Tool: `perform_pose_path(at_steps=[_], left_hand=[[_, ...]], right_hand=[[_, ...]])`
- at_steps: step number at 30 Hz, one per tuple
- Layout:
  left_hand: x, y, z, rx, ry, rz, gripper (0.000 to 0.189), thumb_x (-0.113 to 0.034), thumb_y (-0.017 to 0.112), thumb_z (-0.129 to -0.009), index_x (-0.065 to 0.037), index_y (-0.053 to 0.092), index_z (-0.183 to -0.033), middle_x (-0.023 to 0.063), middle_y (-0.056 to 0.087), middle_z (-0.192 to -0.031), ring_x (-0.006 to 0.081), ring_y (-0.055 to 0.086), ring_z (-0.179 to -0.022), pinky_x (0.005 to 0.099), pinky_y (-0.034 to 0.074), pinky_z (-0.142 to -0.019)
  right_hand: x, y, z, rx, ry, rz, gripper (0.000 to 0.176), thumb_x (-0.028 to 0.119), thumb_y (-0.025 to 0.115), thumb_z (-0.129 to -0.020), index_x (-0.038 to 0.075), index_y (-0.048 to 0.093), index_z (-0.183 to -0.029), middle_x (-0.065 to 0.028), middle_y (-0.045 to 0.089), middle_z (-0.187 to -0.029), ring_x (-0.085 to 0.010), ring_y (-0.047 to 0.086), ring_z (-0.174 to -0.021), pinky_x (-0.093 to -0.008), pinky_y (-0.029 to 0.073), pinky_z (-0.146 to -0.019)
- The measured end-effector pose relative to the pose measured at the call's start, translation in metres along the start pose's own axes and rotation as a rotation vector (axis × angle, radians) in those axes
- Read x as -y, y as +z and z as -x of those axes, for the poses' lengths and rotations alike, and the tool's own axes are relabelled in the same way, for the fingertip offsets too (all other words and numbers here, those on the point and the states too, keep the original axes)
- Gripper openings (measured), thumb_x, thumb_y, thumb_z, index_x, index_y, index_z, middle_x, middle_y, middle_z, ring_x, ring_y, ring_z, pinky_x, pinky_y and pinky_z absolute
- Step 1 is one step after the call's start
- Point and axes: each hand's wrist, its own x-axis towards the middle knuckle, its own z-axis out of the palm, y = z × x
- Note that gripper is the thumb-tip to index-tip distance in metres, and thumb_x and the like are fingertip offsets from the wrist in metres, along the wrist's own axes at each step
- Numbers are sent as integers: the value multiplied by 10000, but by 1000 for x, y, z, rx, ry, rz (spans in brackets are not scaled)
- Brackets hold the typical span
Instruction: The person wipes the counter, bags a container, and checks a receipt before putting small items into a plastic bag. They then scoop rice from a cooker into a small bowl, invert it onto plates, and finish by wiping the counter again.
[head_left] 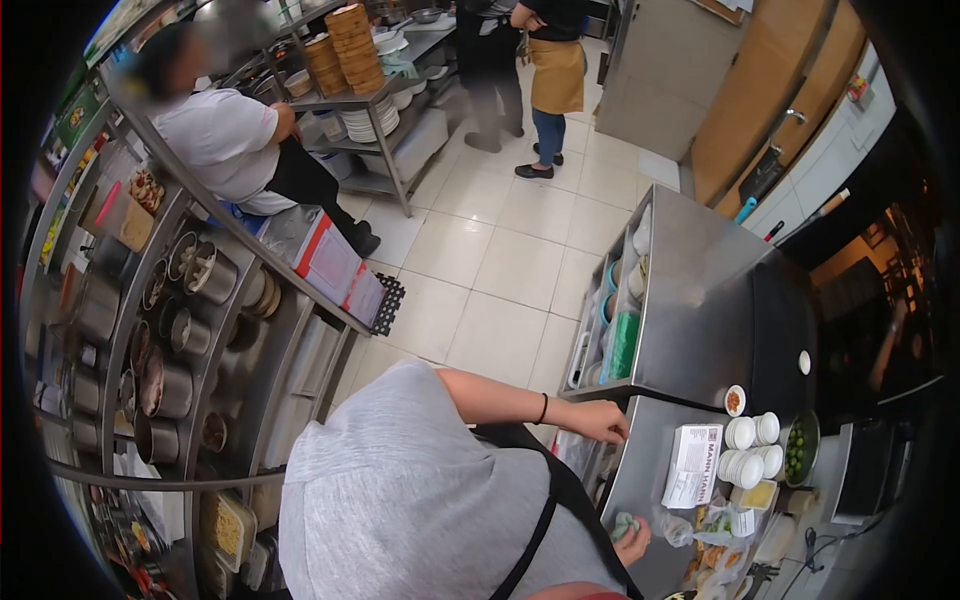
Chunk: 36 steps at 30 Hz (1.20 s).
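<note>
My left hand (600, 421), with a dark band at its wrist, is closed at the near edge of the steel counter (637, 450). Its curled fingers hide whatever they may hold. Lower down, my right hand (633, 543) grips a crumpled pale green cloth (625, 525) at the same edge. Farther in on the counter lies a white printed box (692, 465). Stacks of small white cups (740, 468) stand behind it, near a bowl of green pieces (797, 450). Plastic bags of food (725, 535) lie beyond my right hand.
A higher steel cabinet (690, 300) adjoins the counter, with a small dish of reddish bits (735, 400) near its corner. Across the tiled floor (500, 260), a seated person (215, 140) and two standing people are visible. Shelves of steel pots (170, 385) stand behind me.
</note>
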Motion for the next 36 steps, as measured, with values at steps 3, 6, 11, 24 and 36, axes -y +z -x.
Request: perform_pose_path(at_steps=[3, 6, 11, 24, 36], left_hand=[[-5, 7, -3, -1, -17, 36, 197, -177, 599, -775, -45, 631, -917, 111, 648, -806, 228, 629, -722, 330, 488, -653], [-19, 21, -8, 57, 6, 22, 205, -183, 594, -788, -38, 627, -928, 112, 648, -818, 228, 630, -722, 330, 489, -653], [-38, 51, -22, 138, 82, 51, 213, -181, 584, -801, -14, 621, -929, 114, 649, -828, 227, 630, -745, 329, 490, -671], [-79, 89, -45, 244, 189, 26, 227, -176, 586, -798, -10, 616, -949, 121, 643, -868, 238, 624, -782, 333, 489, -702], [-80, 80, -34, 228, 172, 24, 228, -181, 584, -805, -11, 615, -953, 120, 643, -878, 236, 624, -779, 331, 490, -703]], right_hand=[[2, -27, 20, -81, 332, 6, 192, 81, 452, -826, -28, 529, -966, -211, 555, -857, -368, 523, -805, -416, 403, -712], [-18, -49, 34, -205, 243, 89, 274, 259, 474, -873, 6, 513, -971, -179, 549, -739, -344, 531, -641, -372, 435, -604], [-30, -83, 49, -219, 413, 43, 278, 269, 508, -873, -8, 523, -885, -128, 542, -677, -273, 514, -592, -353, 431, -581], [-98, -74, 131, -36, 340, 258, 348, 122, 565, -799, 17, 546, -1130, -218, 471, -1212, -334, 469, -1098, -379, 381, -909], [-78, -50, 94, -29, 383, 301, 270, -57, 557, -665, -12, 637, -919, -219, 555, -1104, -362, 532, -999, -378, 426, -850]])
